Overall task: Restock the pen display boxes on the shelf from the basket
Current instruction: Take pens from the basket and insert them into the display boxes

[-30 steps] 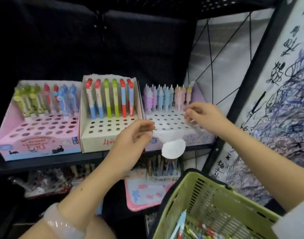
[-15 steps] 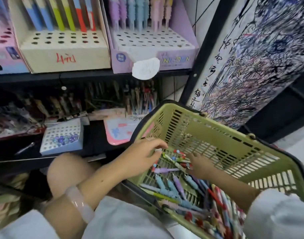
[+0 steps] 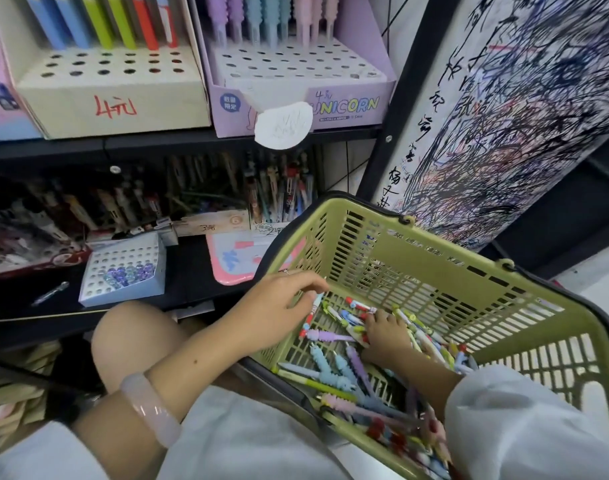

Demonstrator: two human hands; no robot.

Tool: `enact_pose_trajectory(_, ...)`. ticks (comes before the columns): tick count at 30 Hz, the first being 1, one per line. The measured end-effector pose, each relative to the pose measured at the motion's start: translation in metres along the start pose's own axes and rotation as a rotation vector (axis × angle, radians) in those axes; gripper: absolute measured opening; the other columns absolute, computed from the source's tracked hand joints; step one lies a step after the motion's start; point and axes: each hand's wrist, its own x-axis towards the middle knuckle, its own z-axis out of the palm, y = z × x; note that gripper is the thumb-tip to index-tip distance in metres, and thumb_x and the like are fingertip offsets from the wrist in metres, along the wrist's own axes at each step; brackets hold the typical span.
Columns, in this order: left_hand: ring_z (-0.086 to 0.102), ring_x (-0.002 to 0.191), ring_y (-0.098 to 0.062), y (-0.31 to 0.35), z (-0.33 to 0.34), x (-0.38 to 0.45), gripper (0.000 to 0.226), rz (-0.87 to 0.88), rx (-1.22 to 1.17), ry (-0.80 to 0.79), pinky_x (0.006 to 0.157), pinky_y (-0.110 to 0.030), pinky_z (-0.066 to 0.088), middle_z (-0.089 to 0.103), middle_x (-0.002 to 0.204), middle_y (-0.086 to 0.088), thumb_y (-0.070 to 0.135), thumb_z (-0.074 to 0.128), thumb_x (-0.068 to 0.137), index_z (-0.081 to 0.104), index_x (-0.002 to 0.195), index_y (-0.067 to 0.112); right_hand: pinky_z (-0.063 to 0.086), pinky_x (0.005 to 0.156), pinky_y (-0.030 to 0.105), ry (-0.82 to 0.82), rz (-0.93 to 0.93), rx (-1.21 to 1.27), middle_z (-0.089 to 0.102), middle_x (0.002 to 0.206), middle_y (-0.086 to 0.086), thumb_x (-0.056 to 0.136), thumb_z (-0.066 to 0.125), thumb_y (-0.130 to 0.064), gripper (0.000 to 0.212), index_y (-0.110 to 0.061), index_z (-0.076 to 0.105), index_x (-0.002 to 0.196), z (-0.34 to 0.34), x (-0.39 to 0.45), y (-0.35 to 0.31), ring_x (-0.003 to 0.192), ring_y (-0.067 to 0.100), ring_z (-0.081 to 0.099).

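— Where are you with the restock?

— Both hands are down in the green basket, which sits tilted beside my knee, below the shelf. My left hand has its fingers curled over a red-and-white pen near the basket's left wall; I judge it a light pinch, about to lift. My right hand lies on the loose pens in the middle. Its fingers are buried among them, so I cannot tell whether that grip is closed on anything.

— And the display boxes?

— Up on the shelf. The cream box has coloured pens only along its back row, and the purple unicorn box likewise. Most holes in both are bare.

— How do you do this step well?

— Sort before lifting. The ridged pastel pens in the basket look like the ones in the unicorn box, so I should gather those together, tips all pointing the same way. Then I can seat them hole by hole without fumbling. I should also lift slowly, since the pile is tangled and one pen could drag others over the low edge.
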Motion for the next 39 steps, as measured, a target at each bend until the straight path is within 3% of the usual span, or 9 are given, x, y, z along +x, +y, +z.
enact_pose_trajectory(9,0.046,0.096,0.020,-0.003,0.000,-0.002,0.024,0.021,-0.042,0.020,0.079,0.000,0.035,0.053,0.099,0.031,0.020,0.044,0.096,0.061,0.110,0.029,0.051,0.077,0.037,-0.020,-0.130,0.119,0.062,0.110,0.013,0.086,0.056,-0.021,0.035,-0.011,0.048,0.118,-0.016,-0.007,0.006,0.098,0.030,0.060)
enact_pose_trajectory(14,0.047,0.096,0.021,-0.001,0.000,0.001,0.023,-0.004,-0.074,0.035,0.077,0.002,0.036,0.053,0.098,0.032,0.020,0.045,0.096,0.062,0.109,0.029,0.054,0.067,0.027,0.133,-0.228,0.318,0.061,0.082,0.003,0.089,0.053,-0.014,0.023,-0.007,0.053,0.110,-0.057,-0.017,0.023,0.075,0.020,0.060)
enact_pose_trajectory(16,0.049,0.094,0.019,0.000,0.002,0.002,0.022,-0.037,-0.094,0.036,0.075,0.000,0.038,0.054,0.098,0.030,0.020,0.045,0.096,0.061,0.105,0.032,0.046,0.057,0.014,0.189,-0.234,0.477,0.054,0.071,-0.005,0.090,0.053,-0.009,0.006,-0.009,0.057,0.094,-0.082,-0.026,0.030,0.068,0.015,0.056)
enact_pose_trajectory(19,0.053,0.095,0.007,0.006,0.008,0.003,0.020,-0.134,-0.142,0.018,0.078,-0.009,0.042,0.058,0.104,0.017,0.019,0.046,0.095,0.059,0.106,0.030,0.041,0.047,0.012,0.223,-0.178,0.867,0.049,0.064,-0.003,0.091,0.050,-0.004,0.018,-0.015,0.054,0.076,-0.120,-0.043,0.031,0.051,0.007,0.047)
enact_pose_trajectory(24,0.046,0.118,-0.005,0.025,0.014,0.008,0.053,-0.244,-0.407,-0.108,0.104,-0.031,0.037,0.048,0.123,0.012,0.036,0.058,0.088,0.034,0.135,0.031,0.044,0.050,0.023,0.046,-0.231,1.555,0.046,0.062,0.002,0.089,0.043,0.003,0.020,-0.008,0.052,0.074,-0.163,-0.073,-0.001,0.050,0.010,0.045)
enact_pose_trajectory(28,0.051,0.115,-0.011,0.038,0.017,0.014,0.060,-0.256,-0.624,-0.150,0.104,-0.037,0.038,0.053,0.123,0.010,0.035,0.065,0.084,0.030,0.132,0.037,0.045,0.053,0.022,0.000,-0.318,1.836,0.049,0.059,0.000,0.090,0.044,0.003,0.019,-0.009,0.053,0.080,-0.195,-0.085,-0.037,0.051,0.009,0.049)
enact_pose_trajectory(32,0.066,0.073,-0.007,0.041,0.012,0.017,0.033,-0.256,-0.787,0.055,0.072,-0.026,0.055,0.064,0.088,0.004,0.017,0.051,0.094,0.041,0.118,0.036,0.046,0.057,0.022,0.067,-0.333,1.878,0.051,0.067,0.002,0.093,0.049,-0.006,0.008,-0.008,0.055,0.089,-0.220,-0.092,-0.057,0.057,0.010,0.050)
enact_pose_trajectory(35,0.048,0.052,-0.007,0.040,-0.001,0.011,0.031,-0.152,-0.771,0.112,0.053,-0.023,0.046,0.050,0.063,0.007,0.022,0.046,0.097,0.040,0.126,0.026,0.049,0.066,0.022,0.149,-0.377,1.705,0.060,0.074,-0.002,0.095,0.051,-0.021,0.013,-0.014,0.060,0.088,-0.231,-0.095,-0.066,0.066,0.009,0.057)
enact_pose_trajectory(39,0.032,0.046,-0.006,0.043,-0.022,0.004,0.024,-0.137,-0.862,0.144,0.040,-0.017,0.028,0.038,0.062,0.003,0.037,0.042,0.095,0.046,0.118,0.032,0.046,0.063,0.019,0.252,-0.452,1.518,0.063,0.077,-0.007,0.096,0.047,-0.028,0.022,-0.024,0.064,0.084,-0.252,-0.099,-0.071,0.063,0.002,0.058)
